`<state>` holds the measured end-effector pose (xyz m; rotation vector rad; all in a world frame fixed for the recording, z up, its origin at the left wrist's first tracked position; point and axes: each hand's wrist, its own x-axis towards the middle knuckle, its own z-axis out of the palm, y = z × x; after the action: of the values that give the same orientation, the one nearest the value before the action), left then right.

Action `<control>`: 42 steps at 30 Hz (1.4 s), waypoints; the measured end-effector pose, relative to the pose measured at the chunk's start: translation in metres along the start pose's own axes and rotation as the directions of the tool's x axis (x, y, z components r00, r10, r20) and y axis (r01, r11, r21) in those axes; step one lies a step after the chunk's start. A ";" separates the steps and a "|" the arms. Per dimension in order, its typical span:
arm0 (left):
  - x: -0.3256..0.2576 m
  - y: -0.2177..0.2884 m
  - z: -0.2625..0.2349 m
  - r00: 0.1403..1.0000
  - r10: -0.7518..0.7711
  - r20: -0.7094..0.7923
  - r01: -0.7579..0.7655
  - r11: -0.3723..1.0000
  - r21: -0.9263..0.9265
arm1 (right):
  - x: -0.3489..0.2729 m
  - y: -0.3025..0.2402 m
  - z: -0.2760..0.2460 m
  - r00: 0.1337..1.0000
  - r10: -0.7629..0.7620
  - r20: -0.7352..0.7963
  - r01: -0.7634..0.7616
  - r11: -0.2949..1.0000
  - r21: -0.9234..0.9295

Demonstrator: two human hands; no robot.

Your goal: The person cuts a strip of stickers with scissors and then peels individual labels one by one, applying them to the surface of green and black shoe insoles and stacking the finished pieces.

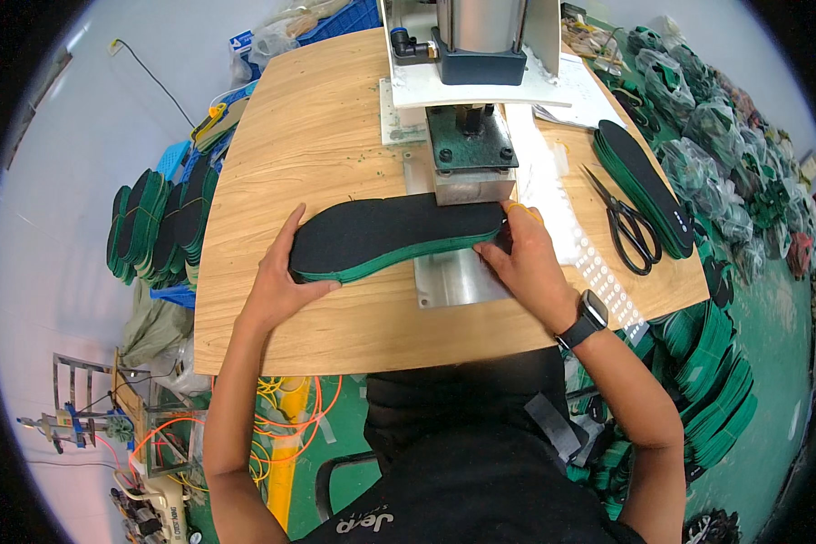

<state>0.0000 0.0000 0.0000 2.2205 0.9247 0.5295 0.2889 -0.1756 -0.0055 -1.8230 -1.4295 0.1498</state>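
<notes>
Insole stack [385,231] held end to end at the press block [474,188]

In the head view, you hold the black-topped, green-sided insole stack between both hands, in front of the pneumatic press [482,59]; your left hand [279,276] cups the broader end, thumb along the near side and fingers round the far side; your right hand [524,249] pinches the narrower end, thumb low on the green edge, with a thin yellow band [524,211] at the fingers. A grip at each end probably keeps the layers lined up and lets you steer the stack's angle; it also leaves the middle free of fingers near the block. The block overlaps the far edge of the narrower half; you cannot tell from here whether the two touch. The steel plate [458,283] shows below that half, while the broader half lies over the wooden worktop [335,335]; to the right, a strip of white dots [607,281] runs toward you; beyond it lie black-handled scissors [633,225] and a second insole stack [642,189], placed, it seems, within your right hand's reach yet clear of the press.
</notes>
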 end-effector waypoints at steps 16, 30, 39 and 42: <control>0.022 -0.004 -0.007 0.997 0.049 0.053 -0.039 0.983 -0.180 | -0.004 -0.001 0.001 0.987 -0.122 -0.108 0.115 0.991 -0.064; -0.029 0.127 0.104 0.944 0.312 0.103 -0.251 0.888 -0.385 | -0.040 0.017 -0.105 0.940 0.337 -0.047 -0.332 0.939 0.088; -0.030 0.178 0.170 0.925 -0.076 0.373 0.372 0.391 -0.842 | -0.134 -0.040 -0.104 0.975 0.198 0.102 -0.223 0.891 0.396; -0.047 0.156 0.157 0.933 -0.022 0.359 0.336 0.415 -0.846 | -0.114 0.026 -0.105 0.959 0.090 -0.270 -0.085 0.996 0.031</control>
<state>0.1328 -0.1831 -0.0044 1.1142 0.4896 0.4154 0.3243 -0.3278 0.0070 -1.8135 -1.1534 -0.0418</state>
